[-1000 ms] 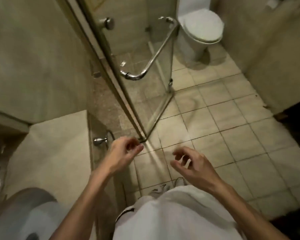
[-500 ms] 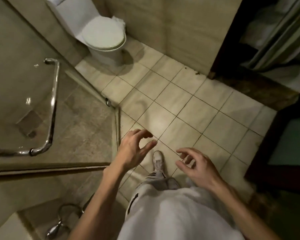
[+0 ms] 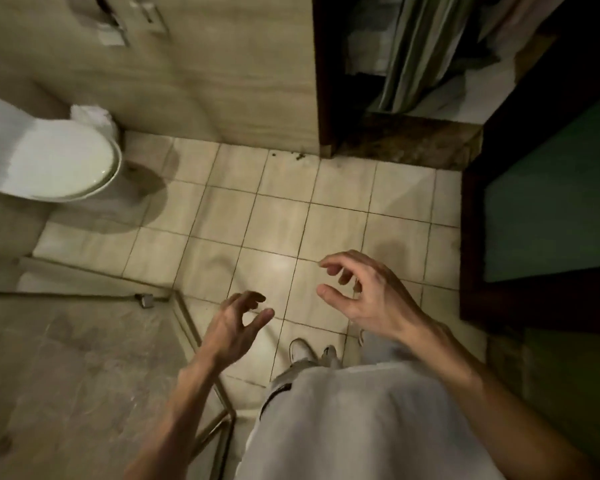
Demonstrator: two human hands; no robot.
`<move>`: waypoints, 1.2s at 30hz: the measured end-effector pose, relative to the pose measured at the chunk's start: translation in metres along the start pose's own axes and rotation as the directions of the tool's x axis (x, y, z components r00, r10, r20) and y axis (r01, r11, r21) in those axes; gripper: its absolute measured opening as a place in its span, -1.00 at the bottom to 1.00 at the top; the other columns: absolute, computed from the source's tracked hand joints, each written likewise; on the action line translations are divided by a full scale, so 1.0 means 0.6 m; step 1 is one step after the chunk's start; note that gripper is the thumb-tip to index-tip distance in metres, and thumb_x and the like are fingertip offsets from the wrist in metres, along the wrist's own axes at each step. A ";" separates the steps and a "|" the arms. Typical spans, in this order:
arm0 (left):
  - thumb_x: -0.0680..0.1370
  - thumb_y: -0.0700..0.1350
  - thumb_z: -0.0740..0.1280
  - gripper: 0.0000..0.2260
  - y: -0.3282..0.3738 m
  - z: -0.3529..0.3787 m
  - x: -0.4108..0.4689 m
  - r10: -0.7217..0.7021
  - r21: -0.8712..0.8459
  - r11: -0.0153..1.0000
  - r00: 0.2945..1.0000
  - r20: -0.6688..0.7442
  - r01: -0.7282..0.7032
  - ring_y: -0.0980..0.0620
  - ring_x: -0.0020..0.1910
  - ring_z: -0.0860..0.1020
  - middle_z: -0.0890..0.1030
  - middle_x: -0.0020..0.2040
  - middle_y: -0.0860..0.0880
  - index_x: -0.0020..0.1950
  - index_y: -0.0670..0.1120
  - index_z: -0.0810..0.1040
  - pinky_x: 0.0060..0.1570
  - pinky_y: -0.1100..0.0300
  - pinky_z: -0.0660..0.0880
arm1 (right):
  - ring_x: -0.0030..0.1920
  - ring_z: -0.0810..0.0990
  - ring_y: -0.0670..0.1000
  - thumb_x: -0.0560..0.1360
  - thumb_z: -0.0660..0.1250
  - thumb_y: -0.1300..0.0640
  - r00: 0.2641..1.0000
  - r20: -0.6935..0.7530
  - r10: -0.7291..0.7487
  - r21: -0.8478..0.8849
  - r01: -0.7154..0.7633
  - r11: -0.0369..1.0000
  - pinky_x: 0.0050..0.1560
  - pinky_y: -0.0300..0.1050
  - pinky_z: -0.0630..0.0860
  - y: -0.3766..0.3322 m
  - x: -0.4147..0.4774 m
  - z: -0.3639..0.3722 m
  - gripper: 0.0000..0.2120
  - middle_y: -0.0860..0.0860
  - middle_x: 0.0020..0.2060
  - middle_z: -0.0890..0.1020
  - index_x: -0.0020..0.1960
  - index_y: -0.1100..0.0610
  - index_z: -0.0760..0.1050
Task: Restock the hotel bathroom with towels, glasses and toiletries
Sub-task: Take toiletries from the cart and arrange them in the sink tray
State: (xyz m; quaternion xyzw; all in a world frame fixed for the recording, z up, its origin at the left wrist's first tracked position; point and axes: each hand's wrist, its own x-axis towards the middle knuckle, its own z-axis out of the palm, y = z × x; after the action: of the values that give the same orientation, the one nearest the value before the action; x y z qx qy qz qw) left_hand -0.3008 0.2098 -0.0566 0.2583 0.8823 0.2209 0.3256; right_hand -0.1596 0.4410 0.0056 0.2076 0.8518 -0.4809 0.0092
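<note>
Two hands empty: left hand (image 3: pixel 232 327) and right hand (image 3: pixel 371 296) hover over tiled floor (image 3: pixel 278 220), fingers loosely curled, gripping nothing. Towels, glasses, toiletries not in view. Judgement: stock needs fetching, likely through doorway (image 3: pixel 413 64); mind threshold (image 3: pixel 406 143), carry glasses separately.

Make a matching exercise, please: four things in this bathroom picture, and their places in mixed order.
Things:
1 toilet
2 white shoe
3 shower floor
4 right hand

Places:
A lower left corner
B right of centre, above the tiles, holding nothing
C left edge, lid shut
D bottom middle, on the tiles

Pairs: 1-C; 2-D; 3-A; 4-B
</note>
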 end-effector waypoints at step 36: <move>0.58 0.14 0.32 -0.76 0.809 -0.095 1.047 0.385 0.006 0.920 0.906 0.176 -0.393 0.11 0.00 0.56 0.53 -0.03 0.18 0.11 0.02 0.60 -0.04 0.18 0.49 | 0.01 0.54 -0.25 0.44 0.33 -0.23 0.914 -0.292 0.282 0.226 -0.220 0.949 0.01 -0.13 0.58 0.332 0.732 -0.769 -0.70 -0.26 -0.03 0.56 0.15 -0.22 0.48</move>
State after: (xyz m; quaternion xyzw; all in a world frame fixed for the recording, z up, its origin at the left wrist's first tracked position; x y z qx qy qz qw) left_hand -0.5996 0.9471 -0.0354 0.4536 0.7861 0.2401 0.3445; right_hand -0.4035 1.0621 -0.0034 0.3910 0.7588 -0.5137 -0.0870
